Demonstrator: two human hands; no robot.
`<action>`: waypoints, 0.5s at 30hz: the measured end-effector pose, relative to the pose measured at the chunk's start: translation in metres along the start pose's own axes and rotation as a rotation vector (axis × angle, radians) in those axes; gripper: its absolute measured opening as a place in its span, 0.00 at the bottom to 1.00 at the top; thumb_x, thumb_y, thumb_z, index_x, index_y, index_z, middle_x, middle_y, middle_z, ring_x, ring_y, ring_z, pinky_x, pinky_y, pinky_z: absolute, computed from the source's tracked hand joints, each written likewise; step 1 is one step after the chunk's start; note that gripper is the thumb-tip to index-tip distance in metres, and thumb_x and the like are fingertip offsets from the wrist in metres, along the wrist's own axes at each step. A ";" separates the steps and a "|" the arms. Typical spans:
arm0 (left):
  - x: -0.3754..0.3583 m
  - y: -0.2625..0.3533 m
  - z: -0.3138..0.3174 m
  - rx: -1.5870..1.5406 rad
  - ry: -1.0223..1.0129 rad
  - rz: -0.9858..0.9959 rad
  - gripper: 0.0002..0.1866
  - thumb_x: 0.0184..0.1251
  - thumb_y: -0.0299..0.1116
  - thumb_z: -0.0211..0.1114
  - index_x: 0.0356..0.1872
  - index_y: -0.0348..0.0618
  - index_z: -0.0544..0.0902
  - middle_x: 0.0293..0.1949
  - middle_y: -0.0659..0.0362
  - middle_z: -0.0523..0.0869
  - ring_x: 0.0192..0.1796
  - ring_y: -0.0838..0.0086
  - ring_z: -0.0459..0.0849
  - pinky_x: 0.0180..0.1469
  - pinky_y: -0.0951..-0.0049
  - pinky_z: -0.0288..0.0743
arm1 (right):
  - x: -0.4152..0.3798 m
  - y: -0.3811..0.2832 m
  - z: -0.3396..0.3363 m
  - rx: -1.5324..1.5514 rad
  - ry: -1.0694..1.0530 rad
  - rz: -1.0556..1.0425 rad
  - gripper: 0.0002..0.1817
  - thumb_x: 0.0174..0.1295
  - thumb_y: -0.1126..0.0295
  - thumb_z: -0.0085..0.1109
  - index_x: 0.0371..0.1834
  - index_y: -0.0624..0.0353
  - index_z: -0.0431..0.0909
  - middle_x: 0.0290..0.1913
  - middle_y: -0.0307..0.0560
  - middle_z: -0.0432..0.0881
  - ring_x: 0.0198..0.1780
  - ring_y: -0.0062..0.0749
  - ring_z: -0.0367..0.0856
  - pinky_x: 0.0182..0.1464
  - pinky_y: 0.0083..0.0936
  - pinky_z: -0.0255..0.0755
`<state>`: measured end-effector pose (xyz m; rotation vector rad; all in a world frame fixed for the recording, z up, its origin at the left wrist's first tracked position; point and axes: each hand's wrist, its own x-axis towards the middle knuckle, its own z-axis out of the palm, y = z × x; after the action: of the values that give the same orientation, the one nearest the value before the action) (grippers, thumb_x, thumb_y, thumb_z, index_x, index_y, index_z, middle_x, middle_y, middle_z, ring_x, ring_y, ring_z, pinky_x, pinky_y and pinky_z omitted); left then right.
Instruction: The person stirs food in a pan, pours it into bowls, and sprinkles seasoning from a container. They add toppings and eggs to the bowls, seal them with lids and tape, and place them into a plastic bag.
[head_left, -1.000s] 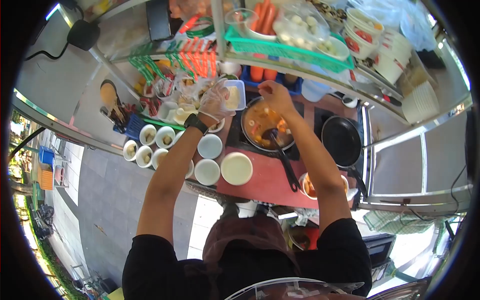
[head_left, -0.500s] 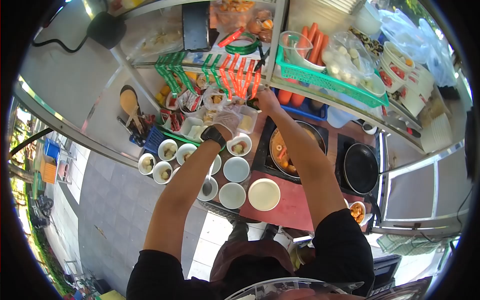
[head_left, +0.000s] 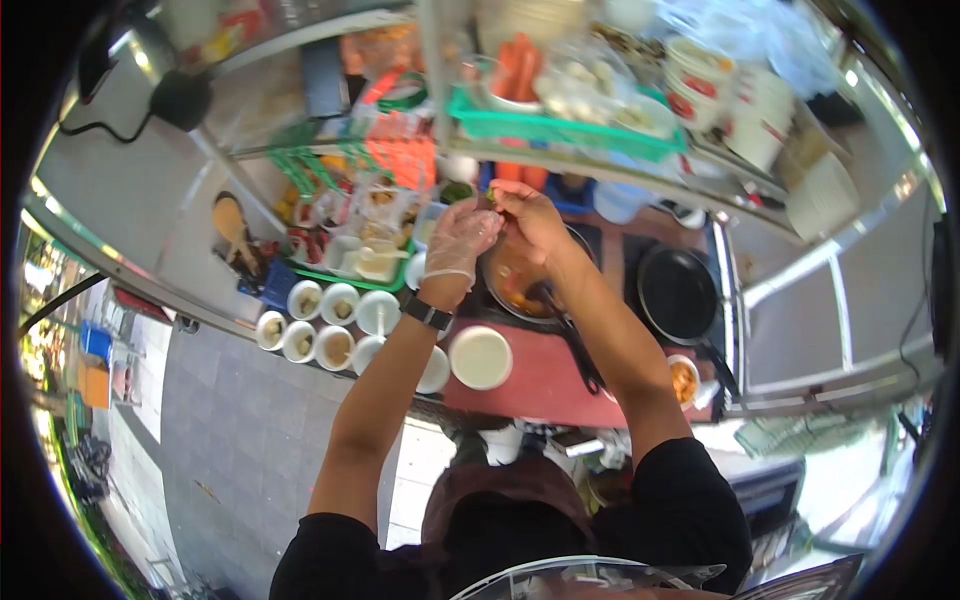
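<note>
My left hand (head_left: 462, 240), in a clear plastic glove and with a dark watch at the wrist, is closed at its fingertips on something I cannot make out. Bare, my right hand (head_left: 530, 218) pinches a small greenish item (head_left: 491, 196) right beside the gloved fingers. Both hands are raised over the left side of a pan (head_left: 520, 290) of orange-red broth with pieces in it. A ladle or spoon with a black handle (head_left: 578, 350) rests in that pan. White bowls (head_left: 304, 299), several with food in them, stand to the left of the hands.
A large white bowl (head_left: 481, 357) sits on the red board (head_left: 560, 385). An empty black pan (head_left: 677, 292) is at the right, near a bowl of orange food (head_left: 683, 381). Above are a shelf with a green basket (head_left: 570, 130) and hanging red strips (head_left: 402, 152).
The view has turned, so the stall's contents appear further left. My hands have come together over the pan's edge; the left has risen from the bowls and containers. The black handle now shows.
</note>
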<state>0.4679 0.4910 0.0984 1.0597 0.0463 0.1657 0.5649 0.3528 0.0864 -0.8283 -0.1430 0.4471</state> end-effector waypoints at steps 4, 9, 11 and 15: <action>-0.057 -0.020 0.076 0.095 -0.163 -0.019 0.18 0.74 0.29 0.75 0.59 0.34 0.81 0.49 0.55 0.90 0.49 0.75 0.89 0.54 0.74 0.86 | -0.151 -0.059 -0.010 -0.306 0.139 -0.110 0.08 0.75 0.79 0.64 0.53 0.64 0.86 0.40 0.40 0.88 0.39 0.20 0.84 0.44 0.20 0.79; -0.101 -0.081 0.138 0.259 -0.336 -0.194 0.11 0.70 0.26 0.76 0.48 0.33 0.86 0.40 0.57 0.91 0.39 0.78 0.89 0.43 0.76 0.84 | -0.271 -0.090 -0.088 -0.732 0.291 -0.052 0.05 0.74 0.79 0.65 0.50 0.65 0.85 0.39 0.41 0.88 0.36 0.17 0.84 0.40 0.17 0.79; -0.106 -0.110 0.145 0.563 -0.551 -0.272 0.09 0.65 0.27 0.77 0.41 0.33 0.88 0.34 0.55 0.92 0.35 0.75 0.89 0.39 0.71 0.84 | -0.299 -0.091 -0.117 -0.767 0.288 0.009 0.05 0.75 0.78 0.64 0.49 0.65 0.84 0.39 0.41 0.88 0.37 0.18 0.85 0.40 0.17 0.80; -0.120 -0.131 0.159 0.979 -0.812 -0.104 0.06 0.61 0.29 0.76 0.36 0.38 0.91 0.33 0.50 0.92 0.35 0.62 0.92 0.40 0.64 0.84 | -0.332 -0.076 -0.158 -0.966 0.254 0.099 0.06 0.67 0.80 0.66 0.46 0.65 0.84 0.40 0.44 0.91 0.41 0.25 0.90 0.45 0.23 0.82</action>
<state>0.3828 0.2722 0.0568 2.0245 -0.6053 -0.4402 0.3379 0.0559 0.0527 -1.8380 -0.0769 0.3500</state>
